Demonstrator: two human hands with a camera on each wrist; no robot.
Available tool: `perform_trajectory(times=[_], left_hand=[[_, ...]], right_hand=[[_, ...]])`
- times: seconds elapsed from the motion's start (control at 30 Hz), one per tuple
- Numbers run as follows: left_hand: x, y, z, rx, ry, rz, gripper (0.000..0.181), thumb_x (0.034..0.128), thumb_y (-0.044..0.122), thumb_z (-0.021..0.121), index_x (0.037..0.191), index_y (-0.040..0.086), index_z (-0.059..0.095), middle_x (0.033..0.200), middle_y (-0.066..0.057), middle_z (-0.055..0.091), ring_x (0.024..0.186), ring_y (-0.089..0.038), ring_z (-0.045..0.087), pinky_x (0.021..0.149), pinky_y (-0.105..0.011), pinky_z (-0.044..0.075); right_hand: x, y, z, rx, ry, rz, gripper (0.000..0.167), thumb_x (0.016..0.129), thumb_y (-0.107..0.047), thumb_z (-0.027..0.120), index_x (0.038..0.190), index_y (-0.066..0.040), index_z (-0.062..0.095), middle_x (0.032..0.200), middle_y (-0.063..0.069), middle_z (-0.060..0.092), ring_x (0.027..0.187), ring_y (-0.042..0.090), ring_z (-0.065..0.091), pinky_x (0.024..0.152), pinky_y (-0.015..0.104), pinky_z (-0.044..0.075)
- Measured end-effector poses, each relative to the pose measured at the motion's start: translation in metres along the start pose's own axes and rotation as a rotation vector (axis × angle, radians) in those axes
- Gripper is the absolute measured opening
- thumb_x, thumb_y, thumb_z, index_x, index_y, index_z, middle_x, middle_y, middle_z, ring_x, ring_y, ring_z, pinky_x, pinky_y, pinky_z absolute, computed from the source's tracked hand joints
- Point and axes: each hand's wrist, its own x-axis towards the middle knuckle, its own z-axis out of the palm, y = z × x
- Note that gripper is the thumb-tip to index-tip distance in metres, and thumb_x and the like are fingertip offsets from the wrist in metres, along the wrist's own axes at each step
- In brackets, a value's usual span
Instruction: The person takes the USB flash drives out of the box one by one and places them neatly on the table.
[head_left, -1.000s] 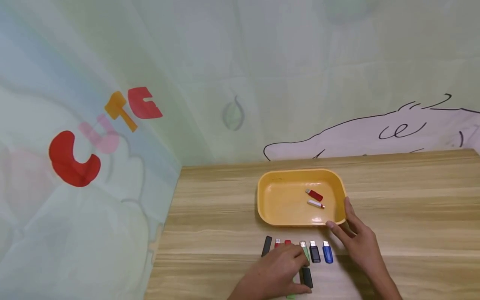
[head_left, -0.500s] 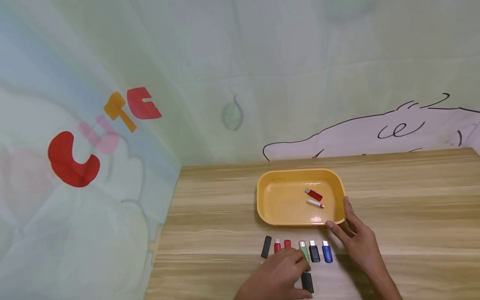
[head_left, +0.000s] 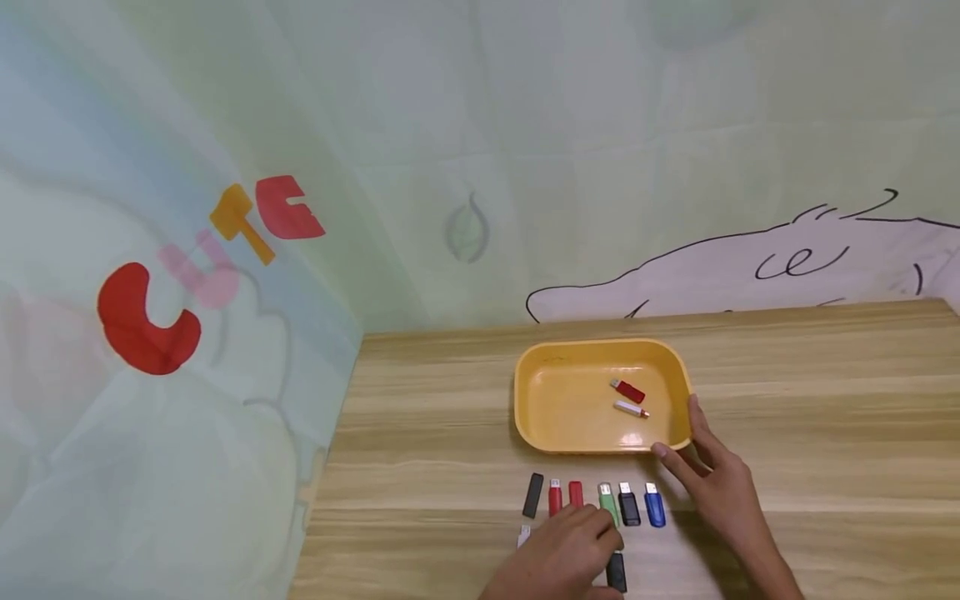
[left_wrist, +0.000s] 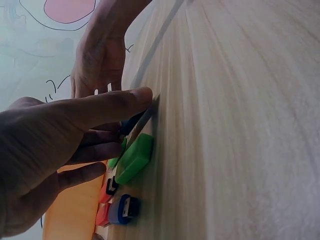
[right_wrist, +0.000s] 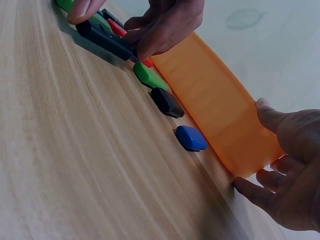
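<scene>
My left hand (head_left: 558, 554) is low over the table and pinches a black USB stick (right_wrist: 107, 40) end to end, thumb at the near end and fingers at the far one. With my right hand (head_left: 723, 483) I hold the right front corner of a yellow plastic tray (head_left: 555, 356), thumb on the rim. Inside the tray lie a red USB stick (head_left: 627, 391) and a white one with a red tip (head_left: 632, 409). A green stick (left_wrist: 135, 160) lies under my left hand, mostly hidden from the head view.
In front of the tray runs a row of USB sticks: black (head_left: 533, 496), two red (head_left: 555, 497), green (head_left: 608, 502), black (head_left: 629, 504) and blue (head_left: 655, 505). A whitish stick (head_left: 523, 536) peeks out left of my left hand. A printed cloth (head_left: 465, 167) hangs behind the table.
My left hand has drawn the black USB stick slightly toward me, uncovering more of the red sticks and the whitish one. The right hand and tray stay in place.
</scene>
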Motion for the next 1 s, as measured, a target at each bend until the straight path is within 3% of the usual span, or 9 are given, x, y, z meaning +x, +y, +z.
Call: perform_trajectory(times=[0.13, 0.47, 0.83, 1.0], left_hand=[[0.0019, -0.0012, 0.0019, -0.035, -0.028, -0.014, 0.052, 0.0957, 0.058, 0.071, 0.131, 0.021, 0.071, 0.114, 0.012, 0.066, 0.098, 0.001, 0.054, 0.091, -0.014, 0.047], [0.0043, -0.0015, 0.0036, -0.04, -0.043, -0.02, 0.052, 0.0949, 0.058, 0.072, 0.132, 0.022, 0.072, 0.112, 0.013, 0.066, 0.096, 0.002, 0.053, 0.088, -0.013, 0.045], [0.0027, -0.0012, 0.0054, -0.011, -0.014, -0.009, 0.05, 0.0955, 0.058, 0.071, 0.131, 0.023, 0.072, 0.112, 0.013, 0.067, 0.097, 0.002, 0.054, 0.088, -0.013, 0.046], [0.0023, -0.0017, 0.0058, 0.0, -0.001, -0.002, 0.048, 0.0963, 0.057, 0.071, 0.129, 0.022, 0.073, 0.112, 0.013, 0.067, 0.097, 0.002, 0.054, 0.087, -0.013, 0.045]], right_hand=[[0.0008, 0.0002, 0.0004, 0.013, 0.002, -0.014, 0.087, 0.099, -0.028, 0.077, 0.167, -0.016, 0.023, 0.171, 0.016, 0.025, 0.148, 0.052, 0.041, 0.094, 0.018, 0.048], [0.0004, -0.0029, 0.0002, -0.009, 0.001, 0.022, 0.088, 0.099, -0.031, 0.076, 0.167, -0.019, 0.022, 0.171, 0.014, 0.025, 0.147, 0.053, 0.042, 0.095, 0.031, 0.049], [0.0013, -0.0046, -0.0006, -0.034, -0.004, 0.056, 0.089, 0.099, -0.034, 0.076, 0.167, -0.022, 0.02, 0.172, 0.014, 0.025, 0.147, 0.053, 0.042, 0.097, 0.038, 0.048], [0.0011, -0.0048, -0.0005, -0.041, -0.007, 0.062, 0.089, 0.099, -0.034, 0.076, 0.167, -0.02, 0.02, 0.171, 0.016, 0.026, 0.147, 0.053, 0.043, 0.097, 0.035, 0.048]])
